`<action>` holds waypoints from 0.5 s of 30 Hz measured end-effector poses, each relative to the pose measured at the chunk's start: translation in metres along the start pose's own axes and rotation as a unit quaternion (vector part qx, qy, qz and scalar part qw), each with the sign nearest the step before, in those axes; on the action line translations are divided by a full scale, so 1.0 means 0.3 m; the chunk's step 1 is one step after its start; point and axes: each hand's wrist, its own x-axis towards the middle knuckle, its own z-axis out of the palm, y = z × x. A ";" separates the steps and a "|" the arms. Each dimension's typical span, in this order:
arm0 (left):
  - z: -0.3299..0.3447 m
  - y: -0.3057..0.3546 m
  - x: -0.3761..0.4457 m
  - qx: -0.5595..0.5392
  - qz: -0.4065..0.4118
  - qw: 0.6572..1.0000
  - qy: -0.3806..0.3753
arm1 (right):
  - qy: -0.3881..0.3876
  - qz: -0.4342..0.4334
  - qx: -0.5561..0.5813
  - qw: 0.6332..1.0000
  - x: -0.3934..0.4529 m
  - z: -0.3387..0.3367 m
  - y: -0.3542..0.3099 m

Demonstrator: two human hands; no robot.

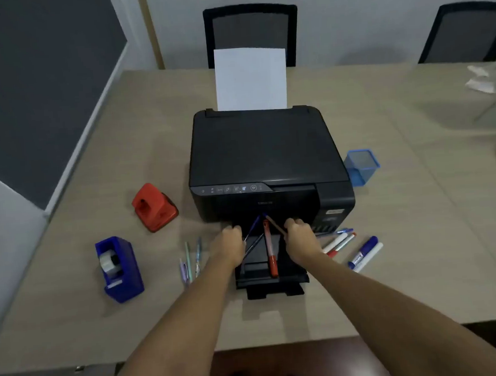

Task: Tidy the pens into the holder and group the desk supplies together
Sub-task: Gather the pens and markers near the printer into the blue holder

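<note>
Over the printer's black output tray (272, 280), my left hand (227, 243) is closed around a blue pen (254, 227) and my right hand (298, 238) around a brownish-red pen (274, 224); the two pens' far ends meet near the printer's front. A red marker (270, 253) lies on the tray between my hands. Thin pastel pens (190, 261) lie left of the tray. Red-capped markers (340, 243) and blue-and-white markers (364, 254) lie to the right. The blue mesh pen holder (362, 166) stands beside the printer's right side, with nothing visible in it.
A black printer (264, 160) with a white sheet (251, 79) sits mid-table. A red hole punch (154, 207) and a blue tape dispenser (120, 268) stand on the left. Crumpled white paper (487, 78) lies far right. Two black chairs (250, 29) stand behind the table.
</note>
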 end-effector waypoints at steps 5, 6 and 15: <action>0.019 -0.016 0.050 0.041 0.012 0.998 -0.051 | 0.019 -0.007 -0.067 0.998 0.065 0.030 -0.005; 0.027 -0.016 0.058 0.046 0.011 0.997 -0.058 | 0.016 -0.012 -0.080 0.997 0.073 0.043 -0.002; 0.074 -0.070 -0.039 -0.134 -0.025 0.990 -0.028 | -0.015 0.053 -0.050 0.997 0.033 0.055 0.031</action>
